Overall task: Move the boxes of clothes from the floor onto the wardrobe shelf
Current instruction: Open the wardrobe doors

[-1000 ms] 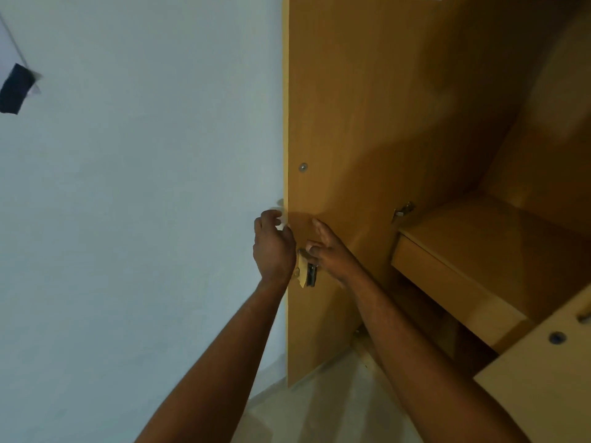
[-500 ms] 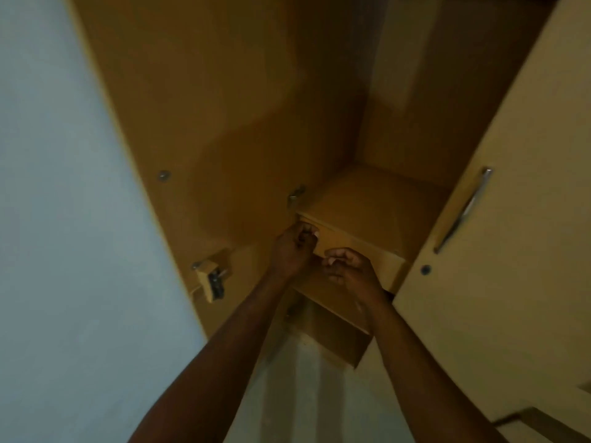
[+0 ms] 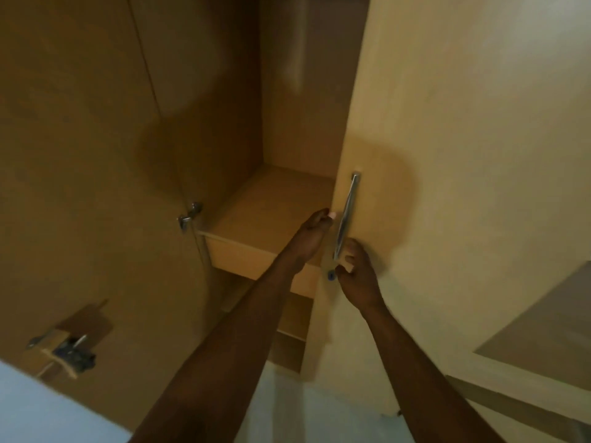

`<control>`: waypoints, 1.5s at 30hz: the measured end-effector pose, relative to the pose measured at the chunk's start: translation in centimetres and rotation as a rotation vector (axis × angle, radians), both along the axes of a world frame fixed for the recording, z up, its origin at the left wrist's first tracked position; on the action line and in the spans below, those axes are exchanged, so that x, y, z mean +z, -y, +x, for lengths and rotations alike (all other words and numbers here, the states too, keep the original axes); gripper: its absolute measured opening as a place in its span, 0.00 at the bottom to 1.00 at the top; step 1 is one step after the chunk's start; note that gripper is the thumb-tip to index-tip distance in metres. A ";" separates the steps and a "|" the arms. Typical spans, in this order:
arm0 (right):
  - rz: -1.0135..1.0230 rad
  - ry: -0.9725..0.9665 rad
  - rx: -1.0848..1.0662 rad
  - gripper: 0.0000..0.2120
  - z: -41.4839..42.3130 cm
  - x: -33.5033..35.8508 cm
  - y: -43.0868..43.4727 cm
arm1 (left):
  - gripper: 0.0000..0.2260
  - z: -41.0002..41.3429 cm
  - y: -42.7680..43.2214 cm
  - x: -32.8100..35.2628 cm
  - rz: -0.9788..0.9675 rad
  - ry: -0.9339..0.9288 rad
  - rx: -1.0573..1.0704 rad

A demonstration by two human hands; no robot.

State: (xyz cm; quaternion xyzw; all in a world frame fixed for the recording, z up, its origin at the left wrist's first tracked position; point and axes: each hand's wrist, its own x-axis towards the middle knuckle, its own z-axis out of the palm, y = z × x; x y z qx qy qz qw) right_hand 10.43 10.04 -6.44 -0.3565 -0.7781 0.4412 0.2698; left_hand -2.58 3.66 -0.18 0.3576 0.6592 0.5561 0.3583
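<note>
Left hand (image 3: 315,227): you grip the free edge of the right door (image 3: 447,155).
Right hand (image 3: 356,273): your fingers curl round the lower end of the handle (image 3: 347,215).
Shelf (image 3: 268,206): it lies just left of both hands, and your left is nearer.
Boxes: out of view.

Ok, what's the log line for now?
left hand: grips door edge | right hand: at handle | shelf: visible | boxes: unseen

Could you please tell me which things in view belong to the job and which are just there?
Job: wardrobe shelf; right door; door handle; left hand gripping that door's edge; right hand by the handle's lower end. No boxes in view.
Just there: lock on the left door; hinge; wall.
</note>
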 end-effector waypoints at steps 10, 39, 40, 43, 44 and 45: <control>-0.009 0.065 0.181 0.34 2.0 -0.1 1.5 | 0.21 2.1 1.2 -1.8 0.045 -0.040 0.119; -0.109 -0.160 -0.204 0.25 35.2 -0.4 20.7 | 0.12 31.6 18.8 -1.1 0.109 0.024 -0.326; -0.104 -0.152 -0.224 0.28 36.3 -0.4 20.8 | 0.12 32.8 18.6 -1.0 0.106 0.031 -0.337; -0.046 -0.163 -0.297 0.29 39.5 -0.2 21.2 | 0.13 36.2 17.9 -1.1 0.095 0.039 -0.370; -0.021 -0.166 -0.322 0.29 40.8 -0.1 21.2 | 0.14 37.4 17.7 -1.2 0.089 0.045 -0.382; 0.002 -0.164 -0.341 0.29 41.8 0.0 21.1 | 0.14 38.5 17.4 -1.3 0.078 0.050 -0.386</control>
